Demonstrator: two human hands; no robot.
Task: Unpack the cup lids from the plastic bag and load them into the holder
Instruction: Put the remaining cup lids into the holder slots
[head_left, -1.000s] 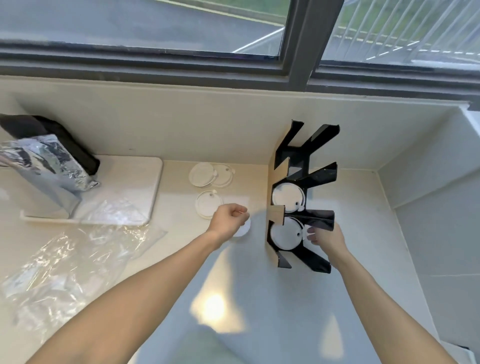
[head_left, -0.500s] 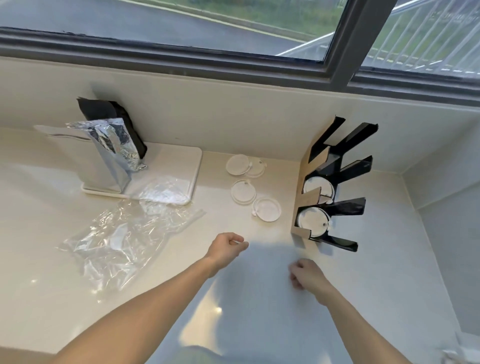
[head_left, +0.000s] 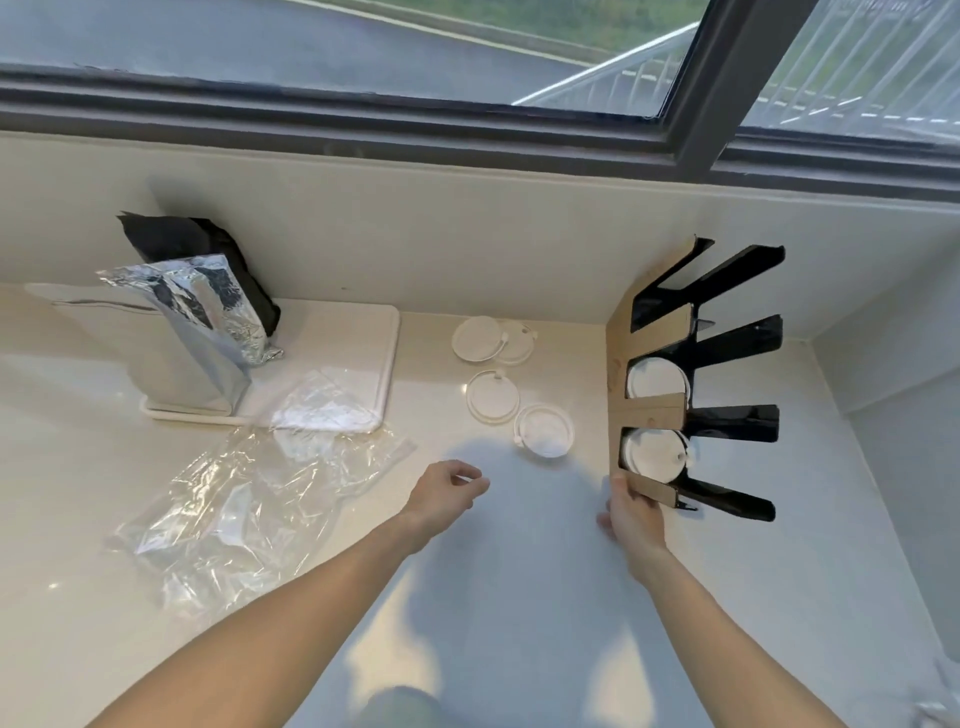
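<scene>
A black and cardboard lid holder (head_left: 727, 423) stands at the right of the counter. White lids sit in its two lower slots (head_left: 655, 378). My right hand (head_left: 635, 512) grips the holder's near bottom corner. Several loose white lids lie on the counter: two overlapping at the back (head_left: 475, 338), one in the middle (head_left: 491, 396), one nearest (head_left: 544, 430). My left hand (head_left: 448, 488) hovers over the counter just short of the nearest lid, fingers loosely curled, holding nothing. The crumpled clear plastic bag (head_left: 244, 499) lies to the left.
A silver foil pouch (head_left: 192, 332) and a black pouch (head_left: 208, 249) stand on a white board (head_left: 363, 343) at the back left. A wall closes off the counter at the right, a window sill (head_left: 467, 130) runs behind.
My right hand left the holder's slot, pulled back, then took hold of the holder's near corner. My left hand drew back from the lids. The view shifted left and back.
</scene>
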